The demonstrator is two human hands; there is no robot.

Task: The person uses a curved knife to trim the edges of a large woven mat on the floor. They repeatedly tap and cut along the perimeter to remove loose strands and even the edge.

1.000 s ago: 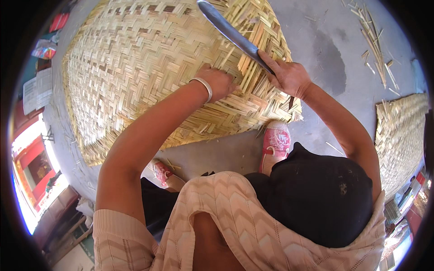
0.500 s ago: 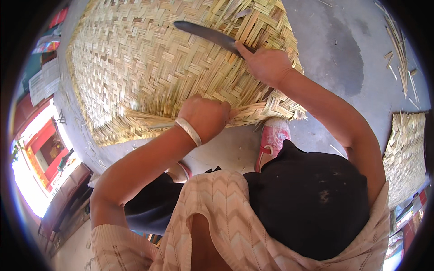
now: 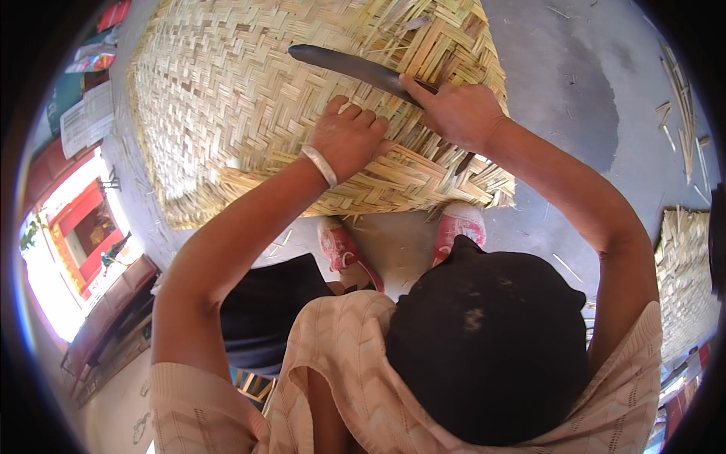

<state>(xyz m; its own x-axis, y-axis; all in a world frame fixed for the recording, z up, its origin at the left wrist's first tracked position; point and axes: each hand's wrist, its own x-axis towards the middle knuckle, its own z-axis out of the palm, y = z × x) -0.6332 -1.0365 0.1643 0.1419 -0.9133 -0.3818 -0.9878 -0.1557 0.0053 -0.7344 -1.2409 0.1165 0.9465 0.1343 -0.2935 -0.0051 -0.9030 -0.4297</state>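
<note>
A large mat (image 3: 249, 83) woven from pale plant strips lies before me, its near edge folded over. My left hand (image 3: 348, 140) presses on it just above that fold, knuckles bent and fingers a little apart. Dark and curved, a knife (image 3: 352, 66) points left across the weave. My right hand (image 3: 463, 115) grips it at its right end, with the index finger laid along the blade. The fist hides most of the handle. A dark tip (image 3: 465, 163) shows below this hand; whether it belongs to the knife I cannot tell.
My pink shoes (image 3: 461, 227) stand at the mat's near edge. Loose strips (image 3: 684, 113) lie on the grey floor at right, with a second woven piece (image 3: 684, 280) nearer me. A wooden bench (image 3: 113, 303) stands at left. Dark cloth (image 3: 491, 340) covers my knee.
My left hand has moved up from the mat's near edge onto the weave, its fist loosening. The near edge has shifted, showing more of my left shoe. The right hand keeps its knife grip.
</note>
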